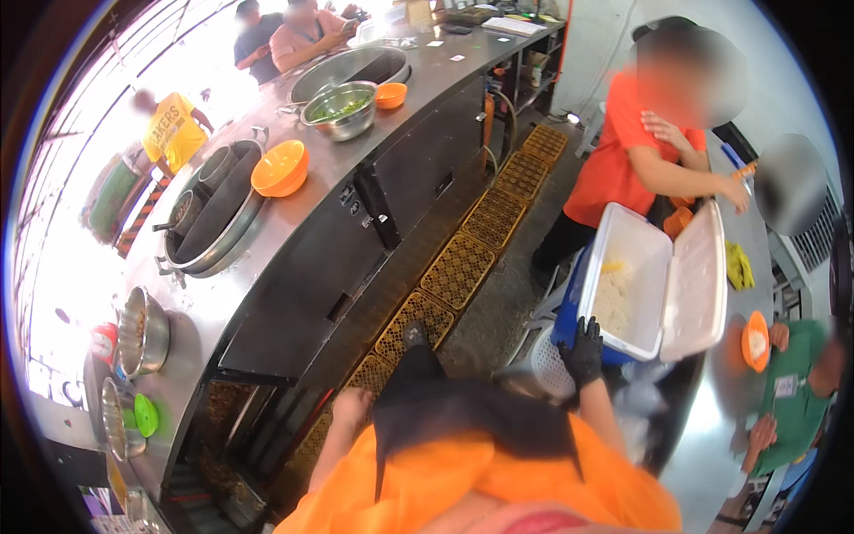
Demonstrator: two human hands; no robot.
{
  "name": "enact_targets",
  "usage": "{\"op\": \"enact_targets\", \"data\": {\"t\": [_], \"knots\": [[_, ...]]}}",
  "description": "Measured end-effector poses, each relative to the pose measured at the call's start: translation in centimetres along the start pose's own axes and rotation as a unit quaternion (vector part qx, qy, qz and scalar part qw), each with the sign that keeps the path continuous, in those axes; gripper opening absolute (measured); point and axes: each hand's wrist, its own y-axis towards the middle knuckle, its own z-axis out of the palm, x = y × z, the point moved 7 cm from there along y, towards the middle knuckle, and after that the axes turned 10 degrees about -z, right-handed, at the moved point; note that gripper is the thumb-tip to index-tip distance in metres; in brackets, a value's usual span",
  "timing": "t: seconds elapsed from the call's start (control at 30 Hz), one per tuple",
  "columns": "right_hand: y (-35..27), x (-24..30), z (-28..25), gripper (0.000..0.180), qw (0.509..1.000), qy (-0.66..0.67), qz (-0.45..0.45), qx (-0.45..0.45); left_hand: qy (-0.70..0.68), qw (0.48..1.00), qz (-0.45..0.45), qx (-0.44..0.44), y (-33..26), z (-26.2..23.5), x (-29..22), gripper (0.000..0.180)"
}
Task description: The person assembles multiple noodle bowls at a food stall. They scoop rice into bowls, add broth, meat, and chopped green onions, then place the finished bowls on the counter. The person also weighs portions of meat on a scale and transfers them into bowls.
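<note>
My right hand (583,353), in a black glove, rests against the near corner of a blue and white cooler box (569,329). Its fingers are apart and reach up over the rim. Inside the cooler lies cooked white rice (612,303), with something yellow at its far side. The white lid (697,285) is swung back to the right. My bare left hand (353,405) hangs low beside my body, near the dark counter front. Its fingers are mostly hidden. A white perforated bucket (549,360) stands just below the cooler.
A steel counter (351,169) curves along the left, bearing large pots (213,209), orange bowls (282,167) and a steel bowl of greens (340,109). Yellow crates (458,270) line the floor. A person in red (614,169) stands behind the cooler; another in green (801,400) is at right.
</note>
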Motion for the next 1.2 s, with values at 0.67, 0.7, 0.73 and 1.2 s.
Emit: {"op": "enact_targets", "data": {"t": [0.67,0.7,0.73,1.2], "knots": [[34.5,35.3,-13.0,0.047,0.922,0.183,-0.335,0.068,0.082,0.944,0.029,-0.32,29.9,-53.3,-12.5,0.031],[35.1,35.1,-12.4,0.046,0.918,0.197,-0.34,0.059,0.068,0.944,0.012,-0.322,30.4,-53.5,-12.4,0.03],[35.8,35.0,-12.1,0.045,0.913,0.21,-0.347,0.05,0.043,0.954,0.009,-0.297,30.9,-54.0,-12.6,0.027],[44.1,49.7,-24.4,0.048,0.743,0.305,-0.58,-0.133,0.091,0.797,0.239,-0.547,20.3,-54.1,-16.3,0.012]]}}
